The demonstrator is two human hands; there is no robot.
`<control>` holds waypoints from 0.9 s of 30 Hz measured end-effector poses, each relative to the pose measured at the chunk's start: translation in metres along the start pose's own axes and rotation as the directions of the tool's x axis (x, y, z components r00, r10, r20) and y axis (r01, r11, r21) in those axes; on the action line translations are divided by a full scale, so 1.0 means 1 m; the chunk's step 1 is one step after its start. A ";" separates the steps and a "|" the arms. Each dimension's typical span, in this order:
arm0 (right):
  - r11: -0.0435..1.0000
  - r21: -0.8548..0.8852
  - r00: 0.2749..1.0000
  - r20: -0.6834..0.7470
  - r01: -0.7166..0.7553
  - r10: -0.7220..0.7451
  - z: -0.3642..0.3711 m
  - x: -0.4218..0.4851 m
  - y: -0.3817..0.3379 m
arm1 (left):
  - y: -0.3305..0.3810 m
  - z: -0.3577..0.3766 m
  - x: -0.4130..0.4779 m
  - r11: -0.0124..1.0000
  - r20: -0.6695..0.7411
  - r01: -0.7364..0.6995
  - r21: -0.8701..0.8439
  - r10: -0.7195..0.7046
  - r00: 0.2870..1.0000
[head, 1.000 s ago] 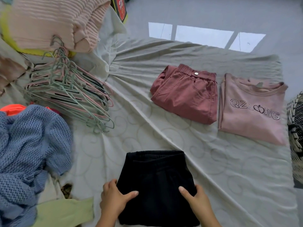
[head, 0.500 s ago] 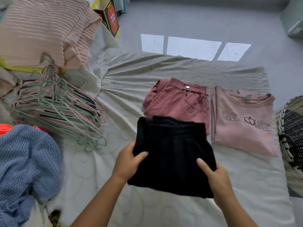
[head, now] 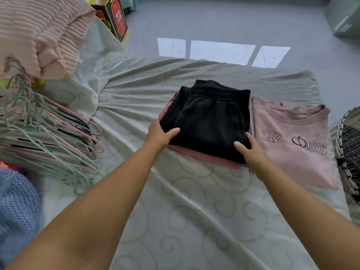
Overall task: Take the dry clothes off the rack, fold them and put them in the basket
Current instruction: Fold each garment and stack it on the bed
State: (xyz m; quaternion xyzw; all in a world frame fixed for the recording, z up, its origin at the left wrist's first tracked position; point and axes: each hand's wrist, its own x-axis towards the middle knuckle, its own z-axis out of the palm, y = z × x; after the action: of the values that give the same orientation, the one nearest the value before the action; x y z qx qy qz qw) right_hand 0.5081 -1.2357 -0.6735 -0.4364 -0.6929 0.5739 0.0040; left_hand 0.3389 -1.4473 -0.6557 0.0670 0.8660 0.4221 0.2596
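The folded black shorts (head: 210, 117) lie on top of the folded red-brown shorts (head: 206, 158), of which only the near and left edges show. My left hand (head: 160, 134) grips the black shorts at their left near corner, thumb on top. My right hand (head: 251, 151) grips the right near corner the same way. To the right lies a folded pink T-shirt (head: 296, 145) with lettering. The woven basket (head: 348, 152) stands at the right edge of the view, partly cut off.
All lies on a grey-green patterned sheet (head: 185, 211) spread on the floor. A heap of green and pink hangers (head: 44, 129) lies at the left. A pink ribbed garment (head: 39, 34) is at top left, a blue knit garment (head: 15, 211) at lower left, a printed box (head: 115, 18) behind.
Both hands lifted the folded black shorts from the near part of the sheet, carried them forward and set them on top of the red-brown shorts.
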 end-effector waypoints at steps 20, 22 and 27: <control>0.972 -0.225 0.992 -0.093 0.064 -0.087 -0.008 -0.012 0.018 | -0.043 0.013 -0.059 0.857 -0.012 0.246 -0.452 -0.282 0.959; 0.958 -0.271 0.982 -0.127 0.099 -0.137 -0.002 -0.029 0.020 | -0.058 0.000 -0.091 0.880 0.004 0.249 -0.405 -0.271 0.963; 0.953 -0.293 0.995 -0.043 0.073 -0.089 0.039 -0.114 0.049 | -0.124 -0.052 -0.192 0.873 -0.066 0.331 -0.358 -0.377 0.924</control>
State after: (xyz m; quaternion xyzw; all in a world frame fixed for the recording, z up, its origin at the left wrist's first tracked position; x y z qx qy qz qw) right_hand 0.5886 -1.3380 -0.6691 -0.4192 -0.7868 0.4527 -0.0178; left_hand 0.4892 -1.6269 -0.6490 -0.1670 0.7928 0.5139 0.2818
